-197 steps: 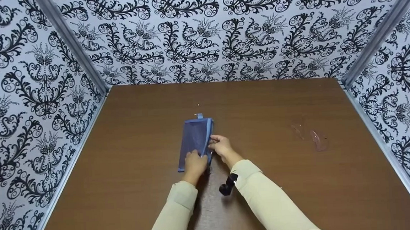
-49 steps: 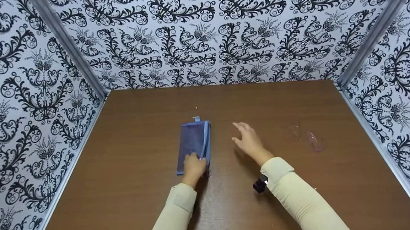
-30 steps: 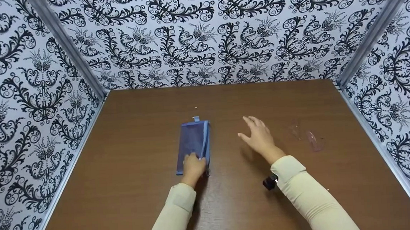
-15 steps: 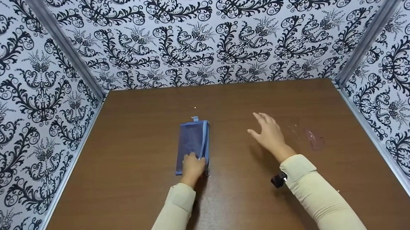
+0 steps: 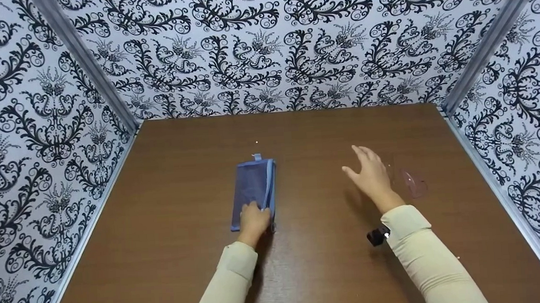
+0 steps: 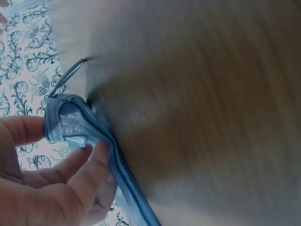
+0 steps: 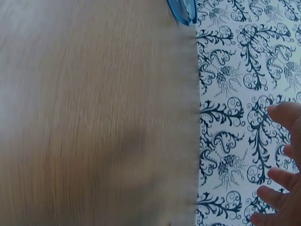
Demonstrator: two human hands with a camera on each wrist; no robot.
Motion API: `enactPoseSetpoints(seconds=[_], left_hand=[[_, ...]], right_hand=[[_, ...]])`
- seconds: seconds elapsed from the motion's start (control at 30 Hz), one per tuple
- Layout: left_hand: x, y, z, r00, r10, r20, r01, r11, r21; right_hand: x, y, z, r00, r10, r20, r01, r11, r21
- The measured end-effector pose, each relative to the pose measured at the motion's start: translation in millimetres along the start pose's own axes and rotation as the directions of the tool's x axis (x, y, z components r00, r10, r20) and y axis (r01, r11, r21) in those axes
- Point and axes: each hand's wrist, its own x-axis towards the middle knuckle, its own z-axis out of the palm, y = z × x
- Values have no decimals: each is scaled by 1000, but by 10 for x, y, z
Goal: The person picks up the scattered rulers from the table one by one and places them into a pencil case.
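A blue mesh zip pouch [image 5: 252, 183] lies lengthwise on the brown table, left of the middle. My left hand [image 5: 254, 220] grips its near right corner. The left wrist view has thumb and fingers of that hand [image 6: 61, 188] curled at the end of the pouch [image 6: 75, 113], whose zipped side gapes. My right hand [image 5: 372, 175] is over the table at the right, fingers spread and holding nothing. Just past it lies a pinkish see-through curved piece [image 5: 414, 184], like a protractor. A second clear piece, very faint, is mostly hidden by the right hand.
Patterned black-and-white walls [image 5: 244, 45] close off the back and both sides of the table [image 5: 188, 269]. Metal strips [image 5: 506, 179] run along its side edges. A tiny white speck [image 5: 257, 142] is behind the pouch.
Both hands were at the pouch several seconds ago. My right hand has since left it and moved right, toward the clear pieces. The left hand has kept its grip on the pouch.
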Motion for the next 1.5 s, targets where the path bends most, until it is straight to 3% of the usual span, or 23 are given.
enactPoseSetpoints(seconds=[0.53, 1.27, 1.5], left_hand=[[-7, -3, -3, 999, 21, -29, -21, 1000, 4], [20, -32, 2, 999, -17, 32, 17, 1000, -4], [17, -19, 1, 1000, -7, 19, 7, 1000, -2]], right_hand=[[-33, 324, -197, 997, 47, -56, -45, 999, 30], [-119, 703, -341, 987, 162, -2, -162, 985, 53], [-110, 781, -370, 982, 189, -8, -189, 981, 52]])
